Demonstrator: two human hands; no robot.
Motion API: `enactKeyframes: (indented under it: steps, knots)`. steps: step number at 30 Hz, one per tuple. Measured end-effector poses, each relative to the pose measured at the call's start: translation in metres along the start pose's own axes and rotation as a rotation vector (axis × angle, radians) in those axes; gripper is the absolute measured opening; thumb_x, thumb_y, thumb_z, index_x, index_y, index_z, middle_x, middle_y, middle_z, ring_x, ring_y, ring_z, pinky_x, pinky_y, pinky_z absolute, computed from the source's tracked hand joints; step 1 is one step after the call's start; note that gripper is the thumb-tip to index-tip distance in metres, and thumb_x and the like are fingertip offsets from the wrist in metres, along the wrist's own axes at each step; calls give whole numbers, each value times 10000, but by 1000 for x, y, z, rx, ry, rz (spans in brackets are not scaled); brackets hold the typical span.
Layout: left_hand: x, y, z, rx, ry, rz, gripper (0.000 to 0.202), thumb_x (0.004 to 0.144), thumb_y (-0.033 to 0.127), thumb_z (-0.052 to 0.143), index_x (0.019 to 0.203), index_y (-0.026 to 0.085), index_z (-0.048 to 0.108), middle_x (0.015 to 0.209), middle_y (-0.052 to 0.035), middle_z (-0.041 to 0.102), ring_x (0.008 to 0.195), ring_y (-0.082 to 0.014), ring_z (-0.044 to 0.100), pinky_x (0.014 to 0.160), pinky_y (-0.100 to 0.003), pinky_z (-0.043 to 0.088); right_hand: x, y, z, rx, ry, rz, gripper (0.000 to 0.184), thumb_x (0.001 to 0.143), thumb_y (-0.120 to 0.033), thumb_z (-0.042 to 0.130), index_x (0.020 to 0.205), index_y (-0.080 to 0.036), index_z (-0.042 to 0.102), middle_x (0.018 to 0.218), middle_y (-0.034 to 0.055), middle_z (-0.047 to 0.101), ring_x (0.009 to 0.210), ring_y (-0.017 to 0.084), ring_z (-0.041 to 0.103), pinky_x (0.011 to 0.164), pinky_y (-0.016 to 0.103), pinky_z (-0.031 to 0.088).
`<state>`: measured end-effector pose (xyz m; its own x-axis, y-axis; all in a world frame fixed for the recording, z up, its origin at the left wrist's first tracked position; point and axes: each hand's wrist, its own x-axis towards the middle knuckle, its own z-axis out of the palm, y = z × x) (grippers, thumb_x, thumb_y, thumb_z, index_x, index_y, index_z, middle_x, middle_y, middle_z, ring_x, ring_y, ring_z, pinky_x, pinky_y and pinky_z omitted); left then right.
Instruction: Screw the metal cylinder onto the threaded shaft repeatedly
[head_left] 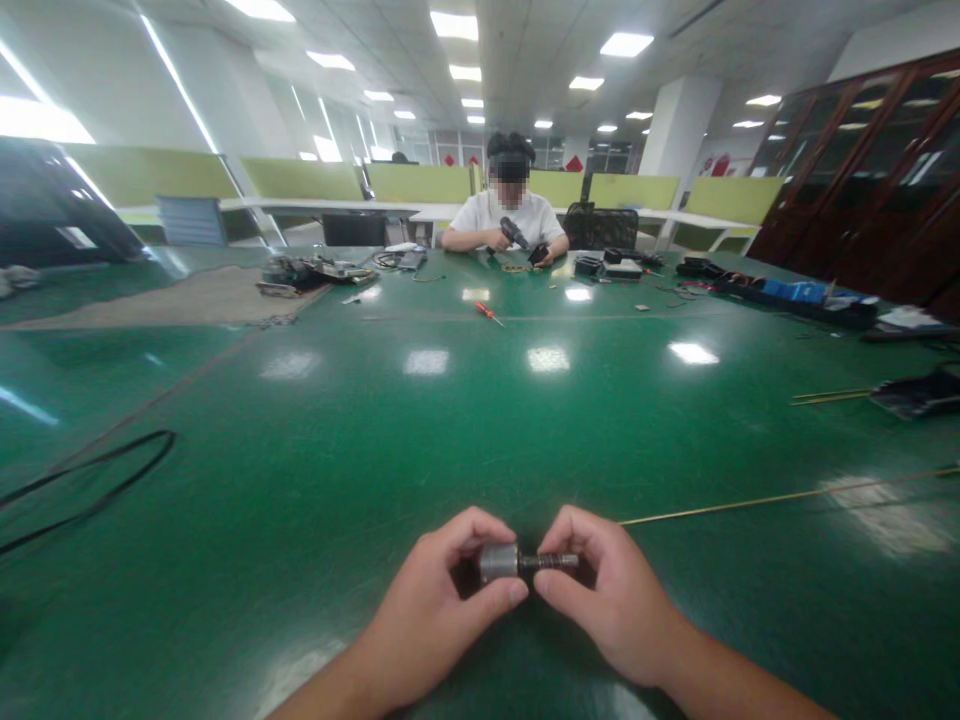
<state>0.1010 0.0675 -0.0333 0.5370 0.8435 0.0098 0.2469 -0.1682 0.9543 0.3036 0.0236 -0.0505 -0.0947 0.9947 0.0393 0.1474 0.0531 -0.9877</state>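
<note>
My left hand closes thumb and fingers around a metal cylinder; my right hand pinches the thin shaft to its right. Both are in line at the near side of the green table; how firmly they join, I cannot tell. I judge this a two-handed handling step, and the next move calls for a steady cylinder and a straight shaft. Beyond my right hand a thin rod slants rightward; a black cord lies left, a screwdriver farther off, and a far co-worker holds a drill.
</note>
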Motion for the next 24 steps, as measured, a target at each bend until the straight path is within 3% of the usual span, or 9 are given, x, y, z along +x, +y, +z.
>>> enactKeyframes:
  steps: [24]
  knots:
    - [-1,-3,0,-19,2,5,236,845,343,760,986,196,640,841,3,660,776,-189,592,708,-271,433,0,-4,-1,25,6,11,94,772,-244,652,778,-187,577,663,-34,532,627,140,488,600,259,350]
